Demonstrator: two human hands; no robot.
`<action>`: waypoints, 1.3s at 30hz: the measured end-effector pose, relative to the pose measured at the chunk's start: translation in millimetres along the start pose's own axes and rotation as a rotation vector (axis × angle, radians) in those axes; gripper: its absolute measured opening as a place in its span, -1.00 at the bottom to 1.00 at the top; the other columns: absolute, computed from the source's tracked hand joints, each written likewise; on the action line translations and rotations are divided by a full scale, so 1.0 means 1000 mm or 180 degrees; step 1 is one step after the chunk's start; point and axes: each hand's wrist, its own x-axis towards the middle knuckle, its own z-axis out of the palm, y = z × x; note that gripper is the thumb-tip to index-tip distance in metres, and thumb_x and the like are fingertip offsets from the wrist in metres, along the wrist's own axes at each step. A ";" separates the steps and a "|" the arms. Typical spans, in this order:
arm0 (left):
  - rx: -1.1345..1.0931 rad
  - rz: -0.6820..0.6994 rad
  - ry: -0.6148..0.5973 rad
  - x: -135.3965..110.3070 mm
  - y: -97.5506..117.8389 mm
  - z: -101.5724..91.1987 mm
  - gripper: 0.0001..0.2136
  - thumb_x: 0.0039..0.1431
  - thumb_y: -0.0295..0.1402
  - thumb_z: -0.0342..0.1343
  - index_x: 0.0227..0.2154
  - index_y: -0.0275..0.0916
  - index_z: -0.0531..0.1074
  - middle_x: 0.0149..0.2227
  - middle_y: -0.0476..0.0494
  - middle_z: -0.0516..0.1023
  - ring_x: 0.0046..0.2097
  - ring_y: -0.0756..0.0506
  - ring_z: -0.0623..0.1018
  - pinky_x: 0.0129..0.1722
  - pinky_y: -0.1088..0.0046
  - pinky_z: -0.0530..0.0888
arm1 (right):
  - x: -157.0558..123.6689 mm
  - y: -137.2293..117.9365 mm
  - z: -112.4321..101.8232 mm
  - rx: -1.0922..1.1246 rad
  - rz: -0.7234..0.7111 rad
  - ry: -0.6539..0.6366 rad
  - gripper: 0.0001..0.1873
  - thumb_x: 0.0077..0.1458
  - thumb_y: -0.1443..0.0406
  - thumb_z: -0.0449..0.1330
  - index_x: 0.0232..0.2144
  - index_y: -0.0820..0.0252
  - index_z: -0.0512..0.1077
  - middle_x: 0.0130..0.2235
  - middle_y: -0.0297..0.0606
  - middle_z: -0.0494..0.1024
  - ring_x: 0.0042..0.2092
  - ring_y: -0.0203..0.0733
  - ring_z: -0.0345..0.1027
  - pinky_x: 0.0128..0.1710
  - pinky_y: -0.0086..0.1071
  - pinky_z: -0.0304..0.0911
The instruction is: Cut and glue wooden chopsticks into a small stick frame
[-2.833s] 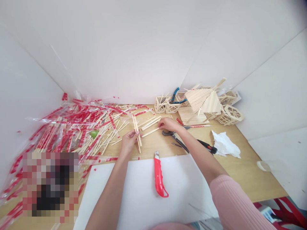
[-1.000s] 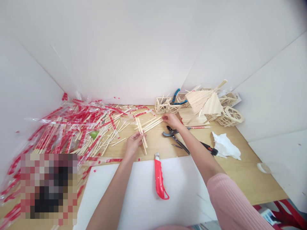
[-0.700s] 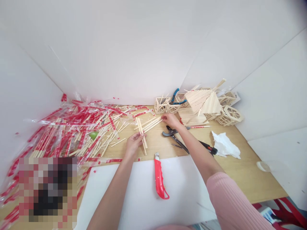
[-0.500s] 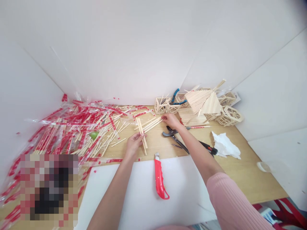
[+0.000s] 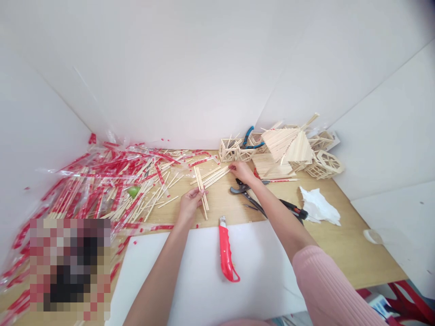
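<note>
My left hand [image 5: 190,200] is closed round a few wooden chopsticks [image 5: 201,183], which stand slanted between thumb and fingers. Behind them, more loose chopsticks [image 5: 215,177] lie slantwise on the table. At their right ends, the fingers of my right hand [image 5: 241,171] are pinched together on the tips. Just below my right wrist lie black-handled cutters [image 5: 249,194], partly hidden by my forearm. A knife with a red handle [image 5: 226,253] rests on the white board [image 5: 193,271] between my arms.
Chopsticks in red-and-clear wrappers [image 5: 102,167] pile up on the left, with a green object [image 5: 133,191] among them. Stick-built frames [image 5: 324,164], slatted stick panels [image 5: 278,140] and blue-handled pliers [image 5: 249,138] stand at the back right. Crumpled white tissue [image 5: 319,206] lies on the right.
</note>
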 end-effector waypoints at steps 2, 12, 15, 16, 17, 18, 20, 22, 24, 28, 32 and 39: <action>0.0014 -0.0011 -0.0001 0.000 0.000 0.000 -0.56 -0.27 -0.17 0.31 -0.28 -0.31 0.49 -0.21 -0.23 0.54 -0.19 -0.14 0.52 -0.32 0.46 0.42 | -0.001 -0.003 -0.002 0.0007 0.0022 0.0012 -0.87 -0.01 0.41 0.17 -0.35 0.27 0.49 -0.30 -0.17 0.56 -0.27 -0.22 0.41 -0.25 -0.46 0.22; -0.0030 0.0073 -0.0025 -0.002 0.015 -0.011 -0.56 -0.25 -0.18 0.31 -0.25 -0.29 0.50 -0.14 -0.25 0.52 -0.15 -0.14 0.53 -0.28 0.45 0.43 | -0.048 -0.055 -0.022 0.0741 0.0072 0.0525 -0.78 0.11 0.30 0.05 -0.26 0.21 0.46 -0.25 -0.22 0.55 -0.25 -0.26 0.41 -0.21 -0.43 0.25; -0.0134 0.0145 -0.0029 -0.001 0.021 -0.019 -0.59 -0.24 -0.22 0.31 -0.26 -0.29 0.50 -0.16 -0.24 0.54 -0.19 -0.11 0.54 -0.25 0.43 0.44 | -0.073 -0.073 -0.012 0.1342 -0.0047 0.0403 -0.79 0.09 0.27 0.06 -0.28 0.17 0.47 -0.28 -0.26 0.56 -0.28 -0.28 0.41 -0.25 -0.44 0.25; -0.0159 0.0164 -0.0024 0.000 0.023 -0.022 -0.59 -0.24 -0.23 0.31 -0.26 -0.30 0.49 -0.19 -0.24 0.55 -0.20 -0.10 0.55 -0.23 0.42 0.44 | -0.079 -0.077 -0.007 0.1451 -0.0029 0.0343 -0.80 0.08 0.27 0.07 -0.29 0.17 0.47 -0.29 -0.27 0.56 -0.30 -0.28 0.41 -0.26 -0.44 0.25; -0.0168 0.0185 -0.0016 0.000 0.024 -0.024 -0.59 -0.23 -0.24 0.31 -0.25 -0.30 0.49 -0.22 -0.23 0.56 -0.21 -0.10 0.55 -0.22 0.42 0.44 | -0.084 -0.081 -0.002 0.1542 0.0011 0.0279 -0.80 0.07 0.27 0.09 -0.30 0.16 0.48 -0.30 -0.27 0.56 -0.31 -0.28 0.41 -0.27 -0.43 0.26; -0.0155 0.0199 -0.0011 0.001 0.025 -0.026 -0.58 -0.24 -0.25 0.32 -0.25 -0.31 0.49 -0.24 -0.23 0.57 -0.22 -0.11 0.55 -0.22 0.41 0.44 | -0.088 -0.084 0.002 0.1637 0.0058 0.0211 -0.81 0.06 0.26 0.10 -0.30 0.16 0.48 -0.32 -0.28 0.56 -0.32 -0.28 0.41 -0.28 -0.43 0.26; -0.0045 0.0241 -0.0018 -0.001 0.027 -0.027 -0.58 -0.26 -0.24 0.32 -0.26 -0.32 0.50 -0.27 -0.23 0.58 -0.25 -0.12 0.56 -0.25 0.40 0.45 | -0.092 -0.091 0.009 0.1886 0.0134 0.0076 -0.79 0.06 0.22 0.11 -0.31 0.16 0.48 -0.33 -0.27 0.56 -0.33 -0.28 0.41 -0.29 -0.43 0.27; 0.0165 0.0267 -0.0131 -0.005 0.028 -0.024 -0.59 -0.27 -0.22 0.32 -0.29 -0.31 0.52 -0.30 -0.23 0.59 -0.29 -0.13 0.56 -0.30 0.41 0.44 | -0.093 -0.098 0.014 0.2176 0.0199 -0.0003 -0.74 0.05 0.16 0.12 -0.28 0.17 0.47 -0.33 -0.26 0.56 -0.34 -0.27 0.42 -0.29 -0.42 0.29; 0.0381 0.0234 -0.0383 -0.011 0.029 -0.018 -0.62 -0.28 -0.22 0.33 -0.33 -0.30 0.54 -0.32 -0.22 0.59 -0.32 -0.13 0.56 -0.32 0.41 0.44 | -0.091 -0.106 0.016 0.2438 0.0239 -0.0056 -0.67 0.01 0.11 0.15 -0.23 0.18 0.46 -0.34 -0.25 0.56 -0.35 -0.25 0.41 -0.30 -0.40 0.30; 0.0428 0.0110 -0.0783 -0.020 0.026 -0.007 -0.68 -0.31 -0.24 0.33 -0.42 -0.28 0.56 -0.38 -0.19 0.60 -0.36 -0.13 0.55 -0.32 0.39 0.43 | -0.087 -0.118 0.020 0.2828 0.0232 -0.0214 -0.63 -0.07 0.08 0.21 -0.27 0.21 0.48 -0.35 -0.22 0.55 -0.37 -0.22 0.41 -0.34 -0.38 0.31; 0.0291 0.0075 -0.0943 -0.020 0.022 -0.008 -0.68 -0.29 -0.25 0.33 -0.40 -0.30 0.56 -0.39 -0.18 0.59 -0.37 -0.11 0.55 -0.28 0.38 0.43 | -0.082 -0.119 0.020 0.2872 0.0489 -0.0136 -0.67 -0.13 0.07 0.24 -0.40 0.21 0.48 -0.40 -0.24 0.55 -0.40 -0.24 0.39 -0.38 -0.40 0.29; -0.0210 0.0512 -0.0023 -0.007 0.030 -0.029 -0.65 -0.20 -0.22 0.28 -0.32 -0.31 0.51 -0.37 -0.18 0.58 -0.38 -0.08 0.54 -0.31 0.39 0.44 | -0.052 -0.124 0.019 0.3048 0.0725 -0.0222 -0.65 -0.11 0.03 0.19 -0.47 0.22 0.38 -0.50 -0.29 0.49 -0.55 -0.35 0.32 -0.62 -0.52 0.11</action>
